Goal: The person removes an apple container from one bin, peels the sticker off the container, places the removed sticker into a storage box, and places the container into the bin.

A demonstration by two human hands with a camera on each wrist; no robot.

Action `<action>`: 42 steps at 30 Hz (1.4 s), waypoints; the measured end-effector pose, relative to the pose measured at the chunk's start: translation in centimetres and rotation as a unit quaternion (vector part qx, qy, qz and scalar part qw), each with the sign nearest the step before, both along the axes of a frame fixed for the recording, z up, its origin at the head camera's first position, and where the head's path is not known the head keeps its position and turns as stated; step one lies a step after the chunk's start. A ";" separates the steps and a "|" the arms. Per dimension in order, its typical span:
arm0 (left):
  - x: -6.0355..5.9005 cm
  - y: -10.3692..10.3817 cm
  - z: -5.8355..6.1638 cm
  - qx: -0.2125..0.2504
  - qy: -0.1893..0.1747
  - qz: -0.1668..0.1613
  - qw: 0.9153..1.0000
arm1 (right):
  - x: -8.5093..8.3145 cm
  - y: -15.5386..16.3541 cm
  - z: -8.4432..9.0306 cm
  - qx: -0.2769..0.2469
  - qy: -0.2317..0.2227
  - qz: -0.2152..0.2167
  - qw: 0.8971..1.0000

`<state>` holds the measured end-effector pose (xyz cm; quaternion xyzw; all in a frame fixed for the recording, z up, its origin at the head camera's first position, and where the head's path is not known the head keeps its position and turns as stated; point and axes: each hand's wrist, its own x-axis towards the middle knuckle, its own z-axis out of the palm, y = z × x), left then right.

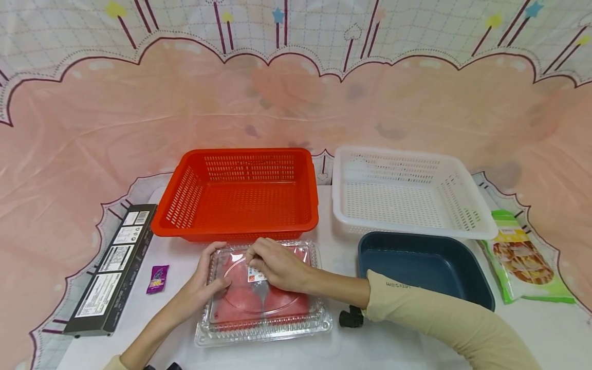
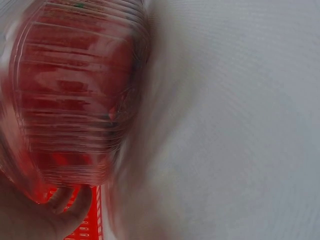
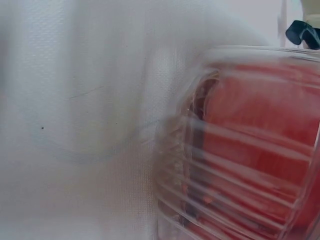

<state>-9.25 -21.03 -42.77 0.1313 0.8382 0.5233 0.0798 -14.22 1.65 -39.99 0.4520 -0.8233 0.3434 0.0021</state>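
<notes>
A clear plastic clamshell container (image 1: 240,336) with several round red fruits (image 1: 238,303) inside sits on the white table in the head view. My left hand (image 1: 203,285) grips its left side, the thumb lying over the lid and the fingers at the back left corner. In the left wrist view, the fingers (image 2: 77,210) curl at the far end of the container. My right hand (image 1: 279,264) is over the lid, its curled fingers pinching at the edge of a small white label (image 1: 256,275). In the right wrist view, the container's ribbed side (image 3: 235,185) shows close up.
A red basket (image 1: 236,231) and a white basket (image 1: 411,232) stand behind. A dark blue tray (image 1: 416,257) lies under the right forearm, with a green snack bag (image 1: 524,257) beyond. Leftward are a small purple packet (image 1: 158,279) and a long black box (image 1: 113,267).
</notes>
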 end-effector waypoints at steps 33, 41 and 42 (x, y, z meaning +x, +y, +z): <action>0.0 0.1 0.2 -0.006 -0.005 0.004 1.000 | -0.1 0.2 0.1 -0.049 -0.031 0.028 0.998; 0.0 0.0 0.1 -0.005 -0.011 0.005 1.000 | -0.2 0.2 0.1 -0.075 -0.077 0.027 0.994; 0.0 0.0 0.1 -0.004 -0.012 0.005 1.000 | -0.2 0.2 0.1 -0.078 -0.089 0.021 0.993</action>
